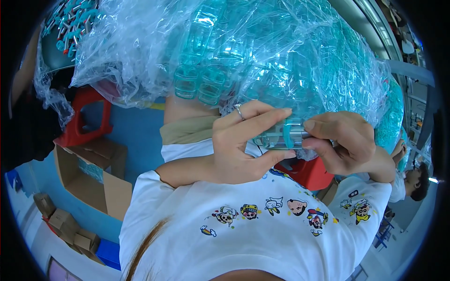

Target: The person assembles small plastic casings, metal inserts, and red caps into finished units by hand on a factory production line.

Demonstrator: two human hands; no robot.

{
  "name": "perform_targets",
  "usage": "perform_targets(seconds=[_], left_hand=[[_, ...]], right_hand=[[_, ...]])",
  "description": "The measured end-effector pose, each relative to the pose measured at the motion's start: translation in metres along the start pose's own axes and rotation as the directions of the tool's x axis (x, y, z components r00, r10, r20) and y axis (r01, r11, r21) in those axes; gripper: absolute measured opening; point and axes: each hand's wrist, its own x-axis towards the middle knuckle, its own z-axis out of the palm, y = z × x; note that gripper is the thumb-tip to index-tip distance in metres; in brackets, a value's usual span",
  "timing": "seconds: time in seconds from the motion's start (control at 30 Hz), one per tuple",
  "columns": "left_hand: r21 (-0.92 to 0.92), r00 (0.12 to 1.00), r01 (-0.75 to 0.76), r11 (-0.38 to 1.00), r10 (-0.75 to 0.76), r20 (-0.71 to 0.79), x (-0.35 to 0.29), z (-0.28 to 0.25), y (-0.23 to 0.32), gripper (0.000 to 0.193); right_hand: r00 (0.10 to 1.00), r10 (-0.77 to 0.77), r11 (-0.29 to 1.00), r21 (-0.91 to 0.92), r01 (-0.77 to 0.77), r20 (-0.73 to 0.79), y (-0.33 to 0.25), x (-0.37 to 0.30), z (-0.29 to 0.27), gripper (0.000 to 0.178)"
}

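Observation:
Between my hands is a small clear, teal-tinted plastic container [271, 141], lying sideways in front of my chest. My left hand [236, 146], with a ring on one finger, is closed around its body, fingers above and thumb below. At the right end of the container there is a teal band and a shiny silvery cylinder [298, 133]. My right hand [346, 140] pinches that cylinder between thumb and fingers. Just beyond my hands, many similar teal plastic pieces [212, 84] lie under clear plastic film [290, 61].
At the far left, a dark tray [51, 56] holds small teal and metal parts. A red stool [77, 126] and an open cardboard box [75, 175] stand on the blue floor to the left. Smaller cartons [65, 222] sit lower left. Another person [415, 182] is at the right edge.

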Motion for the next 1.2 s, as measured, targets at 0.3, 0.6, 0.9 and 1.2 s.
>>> perform_targets(seconds=[0.3, 0.6, 0.9, 1.2], left_hand=[[-0.082, 1.000, 0.027, 0.996, -0.028, -0.003, 0.000, -0.001, -0.003, 0.057], [-0.032, 1.000, -0.020, 0.999, 0.020, -0.010, 0.001, 0.000, -0.003, 0.058], [0.037, 0.997, -0.074, 0.997, 0.075, -0.011, 0.000, -0.002, 0.001, 0.056], [-0.081, 1.000, 0.022, 0.996, -0.020, 0.019, -0.002, 0.002, -0.009, 0.058]], right_hand=[[0.998, -0.045, 0.997, -0.069, 0.047, 0.036, -0.001, 0.001, -0.001, 0.016], [0.995, -0.009, 0.990, -0.142, 0.022, 0.097, -0.009, 0.004, -0.009, 0.017], [0.991, -0.027, 0.999, -0.026, 0.030, 0.128, -0.002, 0.002, -0.008, 0.018], [0.984, 0.074, 0.992, 0.088, -0.089, 0.162, 0.009, 0.002, -0.007, 0.021]])
